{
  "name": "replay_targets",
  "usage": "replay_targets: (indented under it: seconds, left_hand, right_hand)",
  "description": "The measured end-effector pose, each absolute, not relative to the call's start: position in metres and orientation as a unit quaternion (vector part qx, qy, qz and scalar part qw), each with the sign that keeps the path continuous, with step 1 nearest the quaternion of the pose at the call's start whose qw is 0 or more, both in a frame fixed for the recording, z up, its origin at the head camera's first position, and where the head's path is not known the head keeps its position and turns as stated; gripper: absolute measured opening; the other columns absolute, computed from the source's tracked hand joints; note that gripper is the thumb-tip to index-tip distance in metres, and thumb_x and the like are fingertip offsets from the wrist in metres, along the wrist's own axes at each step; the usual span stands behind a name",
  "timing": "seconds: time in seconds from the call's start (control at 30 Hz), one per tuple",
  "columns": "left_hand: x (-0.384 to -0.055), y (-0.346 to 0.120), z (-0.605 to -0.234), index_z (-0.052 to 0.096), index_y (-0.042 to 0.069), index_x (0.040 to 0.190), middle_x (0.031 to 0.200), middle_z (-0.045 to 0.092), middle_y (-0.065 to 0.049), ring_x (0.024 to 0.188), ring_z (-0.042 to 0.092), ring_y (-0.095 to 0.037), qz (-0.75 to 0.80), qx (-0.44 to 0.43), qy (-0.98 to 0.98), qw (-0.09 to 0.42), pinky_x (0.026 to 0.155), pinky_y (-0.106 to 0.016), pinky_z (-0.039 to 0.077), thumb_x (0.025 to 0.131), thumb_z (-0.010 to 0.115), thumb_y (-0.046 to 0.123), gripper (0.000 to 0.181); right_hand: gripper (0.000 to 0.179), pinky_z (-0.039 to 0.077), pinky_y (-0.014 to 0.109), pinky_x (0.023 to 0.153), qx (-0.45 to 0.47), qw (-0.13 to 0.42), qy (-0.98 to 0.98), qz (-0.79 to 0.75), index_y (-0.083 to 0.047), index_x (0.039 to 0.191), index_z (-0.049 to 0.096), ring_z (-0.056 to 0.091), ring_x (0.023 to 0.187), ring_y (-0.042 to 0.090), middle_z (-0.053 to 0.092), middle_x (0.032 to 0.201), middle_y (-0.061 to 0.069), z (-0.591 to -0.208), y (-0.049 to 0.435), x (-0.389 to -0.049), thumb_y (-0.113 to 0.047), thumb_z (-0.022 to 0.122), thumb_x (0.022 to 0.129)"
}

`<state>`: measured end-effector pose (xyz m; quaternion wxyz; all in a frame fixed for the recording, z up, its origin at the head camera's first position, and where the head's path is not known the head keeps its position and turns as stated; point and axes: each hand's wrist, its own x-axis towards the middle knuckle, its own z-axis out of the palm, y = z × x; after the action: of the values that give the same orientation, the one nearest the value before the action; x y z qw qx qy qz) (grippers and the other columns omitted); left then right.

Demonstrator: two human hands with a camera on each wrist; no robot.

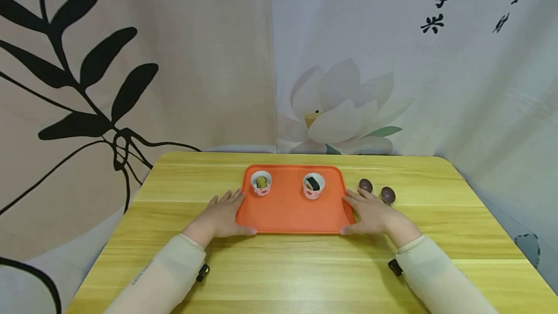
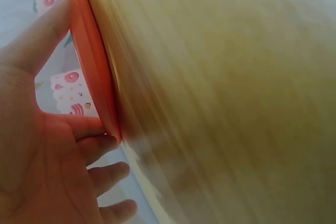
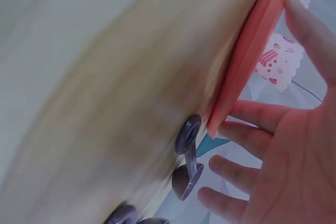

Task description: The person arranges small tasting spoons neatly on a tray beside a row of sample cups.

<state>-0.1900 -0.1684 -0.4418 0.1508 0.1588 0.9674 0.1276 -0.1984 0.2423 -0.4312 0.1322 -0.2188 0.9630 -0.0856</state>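
Note:
An orange tray (image 1: 287, 217) lies on the wooden table. My left hand (image 1: 224, 217) touches its near left corner, thumb on the front edge and fingers along the left side. Mirroring it, my right hand (image 1: 372, 214) touches the near right corner; in the right wrist view its fingers (image 3: 252, 114) extend fairly straight against the rim. On the tray stand two white paper cups with pink prints: the left cup (image 1: 261, 191) holds a greenish-yellow piece, the right cup (image 1: 313, 195) a white piece with a black band, like sushi.
Just beyond my right hand sit two dark brown rounded objects (image 1: 388, 195), each showing a ring and a small bowl-like part in the right wrist view. The yellow wooden table (image 1: 301, 280) ends at a printed curtain (image 1: 209, 62) behind.

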Motion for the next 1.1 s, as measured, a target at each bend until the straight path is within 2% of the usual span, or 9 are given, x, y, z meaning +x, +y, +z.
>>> replay_targets:
  seconds: [0.2,0.6,0.87,1.1]
  left_hand:
    - [-0.19,-0.168,-0.442,0.026,0.0,0.157,0.164,0.021,-0.017,0.149,0.018,-0.045,0.126,0.162,0.967,0.149,0.117,-0.065,0.012,0.078,0.068,0.073,0.116]
    - [-0.191,-0.169,-0.442,0.025,0.0,0.157,0.165,0.02,-0.017,0.149,0.018,-0.045,0.125,0.163,0.966,0.156,0.117,-0.065,0.011,0.078,0.068,0.074,0.117]
    - [-0.19,-0.17,-0.441,0.025,-0.001,0.157,0.164,0.021,-0.017,0.149,0.018,-0.044,0.121,0.161,0.967,0.159,0.118,-0.064,0.011,0.077,0.069,0.073,0.117]
    - [-0.19,-0.168,-0.44,0.027,-0.001,0.156,0.164,0.022,-0.018,0.149,0.018,-0.044,0.122,0.16,0.967,0.154,0.117,-0.064,0.011,0.077,0.069,0.072,0.116]
  right_hand:
    - [0.097,0.025,0.07,0.111,-0.213,0.134,0.963,-0.097,-0.004,0.151,0.044,0.02,0.146,0.048,0.033,0.16,0.017,-0.428,0.242,-0.197,-0.062,0.074,0.08]
    - [0.094,0.017,0.074,0.11,-0.207,0.118,0.962,-0.137,-0.005,0.15,0.046,0.018,0.147,0.049,0.035,0.158,0.019,-0.421,0.244,-0.195,-0.06,0.076,0.08]
    - [0.088,0.021,0.072,0.111,-0.22,0.101,0.95,-0.196,0.0,0.148,0.046,0.021,0.144,0.052,0.036,0.155,0.026,-0.416,0.251,-0.193,-0.054,0.075,0.085]
    - [0.084,0.025,0.068,0.111,-0.213,0.092,0.95,-0.21,0.004,0.148,0.044,0.027,0.142,0.052,0.038,0.153,0.027,-0.41,0.256,-0.19,-0.047,0.074,0.088]
